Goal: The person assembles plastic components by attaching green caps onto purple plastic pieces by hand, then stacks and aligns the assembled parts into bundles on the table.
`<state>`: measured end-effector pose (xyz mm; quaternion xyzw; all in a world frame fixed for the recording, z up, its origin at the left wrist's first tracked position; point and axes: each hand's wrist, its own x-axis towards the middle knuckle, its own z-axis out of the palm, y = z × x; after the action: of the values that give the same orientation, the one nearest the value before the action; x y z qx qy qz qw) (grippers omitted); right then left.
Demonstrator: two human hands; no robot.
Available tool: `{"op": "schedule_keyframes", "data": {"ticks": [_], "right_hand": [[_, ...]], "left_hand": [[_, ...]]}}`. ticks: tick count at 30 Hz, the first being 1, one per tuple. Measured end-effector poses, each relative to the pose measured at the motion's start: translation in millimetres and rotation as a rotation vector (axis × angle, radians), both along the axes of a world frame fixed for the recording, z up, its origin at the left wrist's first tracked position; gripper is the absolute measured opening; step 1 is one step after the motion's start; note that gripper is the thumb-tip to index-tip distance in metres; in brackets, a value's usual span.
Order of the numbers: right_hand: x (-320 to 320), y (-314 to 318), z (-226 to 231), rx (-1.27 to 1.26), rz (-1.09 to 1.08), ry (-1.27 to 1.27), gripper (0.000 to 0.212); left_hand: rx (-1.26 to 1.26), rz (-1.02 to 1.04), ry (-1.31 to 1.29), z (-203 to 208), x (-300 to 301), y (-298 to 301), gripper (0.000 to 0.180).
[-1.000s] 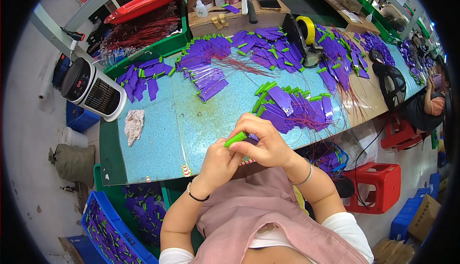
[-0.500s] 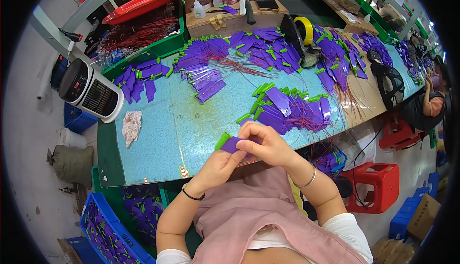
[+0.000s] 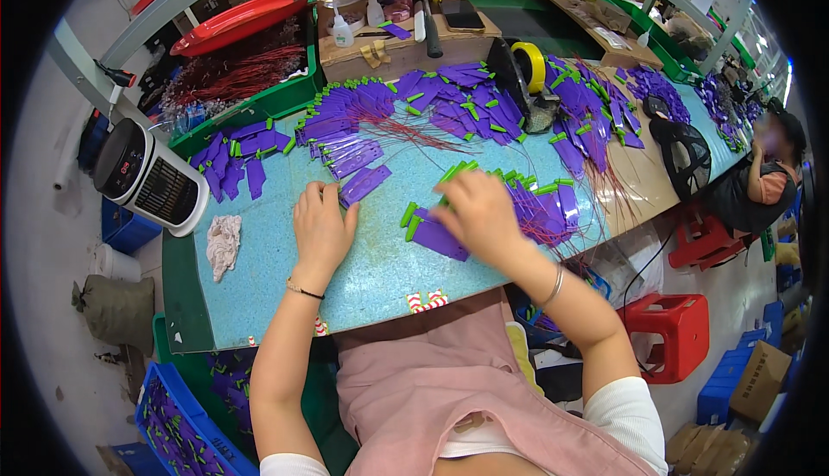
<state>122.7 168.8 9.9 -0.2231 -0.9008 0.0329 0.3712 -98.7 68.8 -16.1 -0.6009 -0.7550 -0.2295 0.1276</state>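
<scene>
My left hand (image 3: 323, 227) lies on the table, fingers stretched out, beside a flat purple strip (image 3: 366, 184) with a green end, the nearest of a fanned row. The fingertips are at or against that green end; no hold on it shows. My right hand (image 3: 485, 215) reaches over the left side of a heap of purple strips (image 3: 544, 211) with green ends and thin red wires. Its thumb and fingers are apart, and nothing shows between them. Just below it lies another purple strip (image 3: 438, 239). The palm side of the right hand is hidden.
More purple strips (image 3: 233, 156) lie at the left, near a crumpled cloth (image 3: 224, 246) and a white heater (image 3: 164, 184). Toward the back are a tape dispenser (image 3: 530, 68) and a green tray (image 3: 250, 100) of red wires. A person (image 3: 766, 174) sits far right.
My hands have moved apart from in front of my body. The left went forward and left to the row, the right forward to the heap. The strip they held is out of them.
</scene>
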Motion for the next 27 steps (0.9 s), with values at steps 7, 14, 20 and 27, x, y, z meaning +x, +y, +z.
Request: {"op": "schedule_keyframes", "data": {"ticks": [7,14,20,27], "right_hand": [[0,165,-1,-0.193,-0.785,-0.543,0.022],[-7,133,-14,-0.143,-0.429,-0.368,0.019],[14,153,-9,-0.583,-0.297,-0.2,0.027],[18,142,-7,-0.551,-0.293,-0.196,0.027]], "left_hand": [[0.078,-0.1,-0.299,-1,15,-24,0.034],[0.163,-0.124,-0.808,7,32,-38,0.026],[0.202,-0.197,-1.224,16,36,-45,0.025],[0.227,-0.218,-1.487,25,42,-57,0.027]]}}
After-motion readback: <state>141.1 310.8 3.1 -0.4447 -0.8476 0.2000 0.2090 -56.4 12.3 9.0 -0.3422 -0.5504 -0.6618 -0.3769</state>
